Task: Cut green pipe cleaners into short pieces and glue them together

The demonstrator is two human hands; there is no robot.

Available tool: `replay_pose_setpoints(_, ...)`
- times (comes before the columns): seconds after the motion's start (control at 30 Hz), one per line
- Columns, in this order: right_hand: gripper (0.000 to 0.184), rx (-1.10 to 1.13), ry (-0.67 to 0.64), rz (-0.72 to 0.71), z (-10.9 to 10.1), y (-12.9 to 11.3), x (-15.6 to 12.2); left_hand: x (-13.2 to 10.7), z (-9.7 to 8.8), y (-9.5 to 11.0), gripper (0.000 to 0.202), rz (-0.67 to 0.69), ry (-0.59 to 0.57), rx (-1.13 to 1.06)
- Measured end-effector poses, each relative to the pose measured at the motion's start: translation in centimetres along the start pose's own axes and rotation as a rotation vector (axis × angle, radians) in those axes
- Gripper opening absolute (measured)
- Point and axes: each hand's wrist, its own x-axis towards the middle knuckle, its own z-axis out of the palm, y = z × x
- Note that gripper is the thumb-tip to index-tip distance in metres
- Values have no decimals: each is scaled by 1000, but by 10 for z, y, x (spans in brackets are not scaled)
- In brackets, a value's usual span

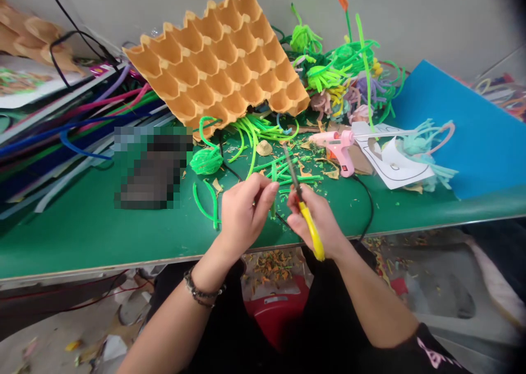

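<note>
My left hand (pixel 249 204) is closed in a pinch over the green table, with a short green pipe cleaner (pixel 273 204) between thumb and fingers. In my right hand (pixel 322 217) is a pair of yellow-handled scissors (pixel 310 226), seen nearly edge-on, blades pointing away from me. Cut green pipe cleaner pieces (pixel 306 180) lie just beyond both hands. Left of my left hand are a bent green pipe cleaner (pixel 214 212) and a bundled green pipe cleaner ball (pixel 206 160).
A cardboard egg tray (pixel 217 61) leans at the back. Pipe cleaner flowers (pixel 337 72) crowd beside it. A pink glue gun (pixel 343 149), its black cord, and a blue board (pixel 460 127) are at right. Long pipe cleaners (pixel 82 124) and a blurred-out dark object (pixel 154 171) lie left.
</note>
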Motion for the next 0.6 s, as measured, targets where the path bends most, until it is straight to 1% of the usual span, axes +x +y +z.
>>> replay_pose_setpoints(0.1,40,-15,-97,-27,5,-3,-5,-2,1,2,22,36,82,31)
replay_pose_setpoints(0.23,50,-49,-137,-50,8,-6,-7,-4,2,4,21,85,144,62)
replay_pose_setpoints(0.43,63,-155,-111,-64,10,-10,-8,-5,3,7,23,120,151,154)
replay_pose_setpoints(0.6,68,-150,-114,-89,14,-8,-9,-6,5,12,24,101,141,151)
